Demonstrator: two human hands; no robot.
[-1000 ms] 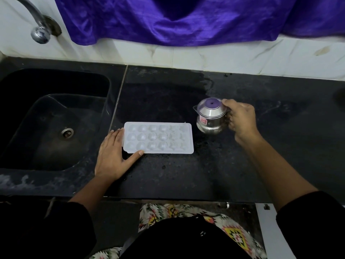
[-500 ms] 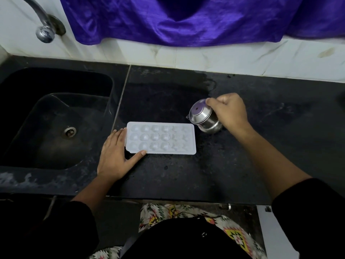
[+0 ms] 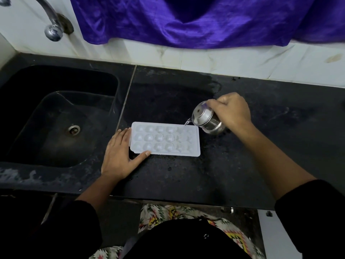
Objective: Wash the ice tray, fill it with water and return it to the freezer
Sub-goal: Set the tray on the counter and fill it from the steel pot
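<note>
The flat left hand (image 3: pixel 119 156) touches the white plastic ice tray (image 3: pixel 165 139) on the black desk (image 3: pixel 186 174), beside a dark sink (image 3: pixel 56 118). The right hand (image 3: pixel 231 111) grips a tilted steel jug (image 3: pixel 207 118) (water trickling).

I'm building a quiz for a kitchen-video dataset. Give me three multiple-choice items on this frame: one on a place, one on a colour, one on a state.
1. Where is the ice tray? A on the counter, right of the sink; B inside the sink; C on a shelf.
2. What colour is the cloth hanging above the counter? A green; B yellow; C purple.
3. How does the right hand hold the steel jug? A upright; B tilted, pouring onto the tray; C upside down.
Answers: A, it lies flat on the black slab; C, the draped fabric is purple; B, water runs from its spout to the tray.
</note>
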